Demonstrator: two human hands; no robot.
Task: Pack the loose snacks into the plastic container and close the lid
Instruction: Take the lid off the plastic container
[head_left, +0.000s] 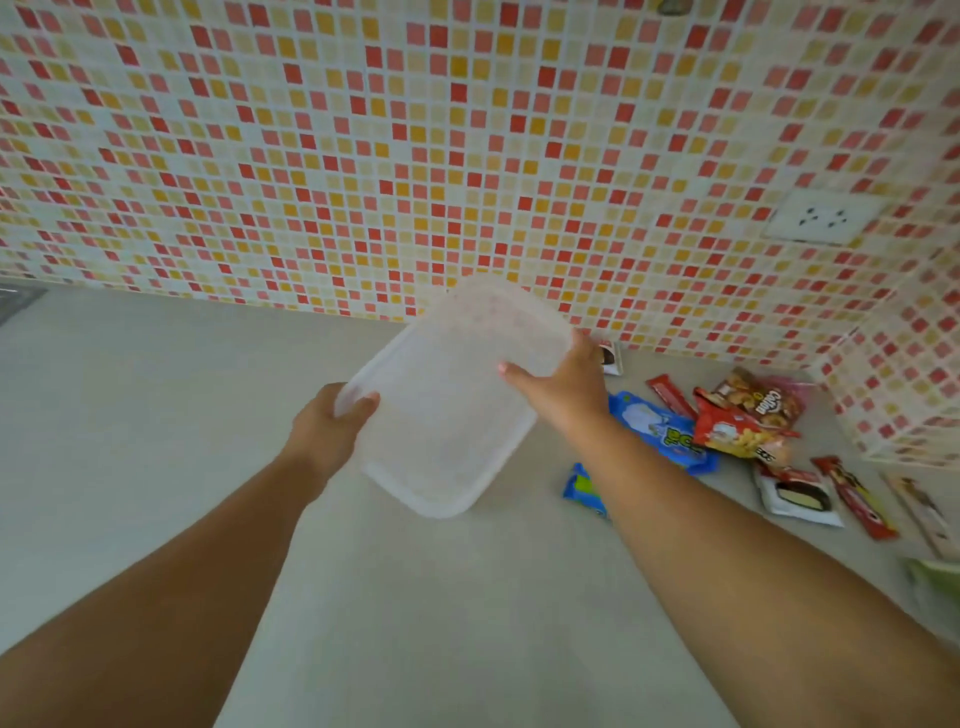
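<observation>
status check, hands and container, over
Left hand and right hand grip container, held above counter. Snacks loose at right. Nothing in the way.

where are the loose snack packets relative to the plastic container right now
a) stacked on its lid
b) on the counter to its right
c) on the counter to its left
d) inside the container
b: the snack packets lie on the counter right of the plastic container, which both hands hold up.

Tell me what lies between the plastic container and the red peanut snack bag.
In the head view, the right hand gripping the plastic container, then a blue snack packet before the red peanut snack bag.
</observation>
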